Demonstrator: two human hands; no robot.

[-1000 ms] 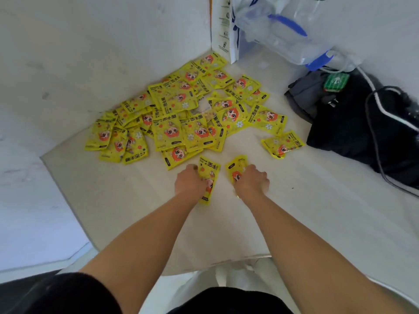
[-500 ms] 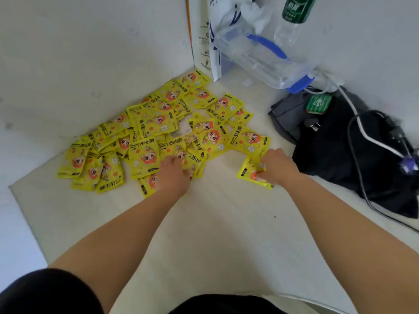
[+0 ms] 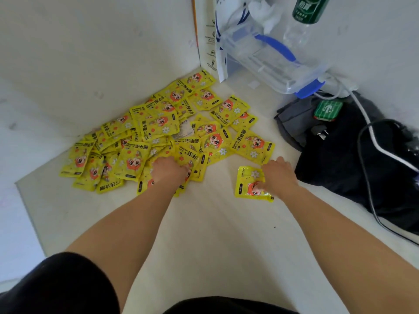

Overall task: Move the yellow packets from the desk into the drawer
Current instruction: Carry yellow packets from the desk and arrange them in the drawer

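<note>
head view: the yellow packets (image 3: 158,132) lie in a loose, overlapping heap on the tabletop (image 3: 215,223), pushed into the wall corner. the drawer is not in sight. both forearms reach forward, palms down. the left hand (image 3: 169,172) sits on the near edge of the heap, knuckles up. its fingertips are hidden, so i cannot tell whether it grips packets or only presses them. the right hand (image 3: 277,175) curls over the right side of a loose packet (image 3: 248,181) lying apart from the heap, thumb tip on its printed face, pinching it. to gather well, slide fingers under a packet's edge, stack several per hand, and keep clear of the black bag (image 3: 351,159) just beside the right hand.
</note>
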